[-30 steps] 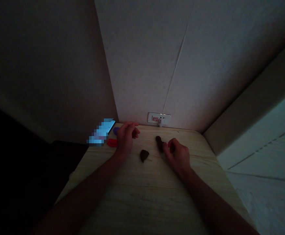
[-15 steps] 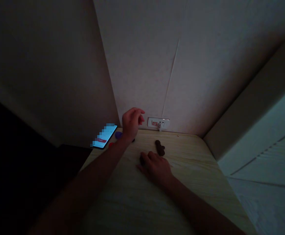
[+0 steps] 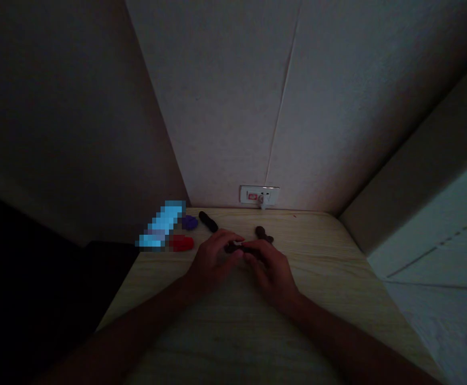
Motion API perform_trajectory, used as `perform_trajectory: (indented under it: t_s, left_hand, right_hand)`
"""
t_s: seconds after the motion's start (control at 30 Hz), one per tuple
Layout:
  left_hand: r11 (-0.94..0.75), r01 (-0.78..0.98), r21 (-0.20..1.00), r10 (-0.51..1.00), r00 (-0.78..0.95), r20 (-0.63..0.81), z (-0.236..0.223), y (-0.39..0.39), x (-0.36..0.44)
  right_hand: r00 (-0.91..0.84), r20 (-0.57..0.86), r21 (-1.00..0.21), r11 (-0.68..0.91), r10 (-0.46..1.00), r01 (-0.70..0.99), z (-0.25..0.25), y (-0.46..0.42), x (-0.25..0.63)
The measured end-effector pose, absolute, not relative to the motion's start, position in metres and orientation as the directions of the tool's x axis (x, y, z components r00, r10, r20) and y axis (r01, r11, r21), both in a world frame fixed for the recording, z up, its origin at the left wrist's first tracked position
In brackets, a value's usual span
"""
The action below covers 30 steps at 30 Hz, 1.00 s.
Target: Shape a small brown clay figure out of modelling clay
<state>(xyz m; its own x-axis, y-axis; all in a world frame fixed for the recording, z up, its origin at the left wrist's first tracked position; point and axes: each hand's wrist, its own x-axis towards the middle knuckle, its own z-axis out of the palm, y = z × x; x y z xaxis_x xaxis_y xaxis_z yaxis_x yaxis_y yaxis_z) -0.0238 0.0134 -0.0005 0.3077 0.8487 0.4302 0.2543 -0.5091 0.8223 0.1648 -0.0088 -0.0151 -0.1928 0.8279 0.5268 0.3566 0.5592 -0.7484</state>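
Note:
A dark brown lump [image 3: 233, 248], clay-like in look, lies low over the tabletop between my two hands. My left hand [image 3: 216, 258] curls around its left end, fingers behind and thumb in front. The fingers of my right hand [image 3: 272, 268] are bent over its right end and cover part of it. A small pale patch shows at the lump's upper edge, too dim to make out. Just behind my right hand lies another dark brown piece [image 3: 264, 234], knobbed and partly hidden. Past my left fingertips is a black stick-shaped piece [image 3: 208, 221].
To the left on the wooden tabletop [image 3: 233, 331] lie a purple piece [image 3: 189, 222], a red piece [image 3: 182, 244] and a lit phone [image 3: 161, 225], its screen blurred. A wall socket [image 3: 259, 196] with a plug sits at the back edge. A pale panel [image 3: 434, 251] stands at right.
My left hand has come down from near the wall to the dark brown lump beside my right hand. The black, purple and red pieces are now uncovered.

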Motion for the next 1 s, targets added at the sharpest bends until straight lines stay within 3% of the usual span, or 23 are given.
perform_trajectory:
  t_s: [0.4, 0.63, 1.0]
  left_hand:
    - [-0.547, 0.272, 0.792, 0.773, 0.526, 0.353, -0.004, -0.005, -0.031]
    - [-0.377, 0.304, 0.875, 0.839, 0.513, 0.184, 0.002, -0.010, -0.027]
    - [-0.181, 0.042, 0.983, 0.818, 0.561, 0.126, -0.004, -0.015, -0.029]
  right_hand:
    - [-0.276, 0.440, -0.787, 0.515, 0.854, 0.339, -0.010, -0.036, 0.175]
    - [-0.261, 0.463, -0.784, 0.529, 0.847, 0.324, -0.009, -0.033, 0.176]
    - [-0.224, 0.573, -0.715, 0.615, 0.788, 0.333, -0.002, -0.028, 0.177]
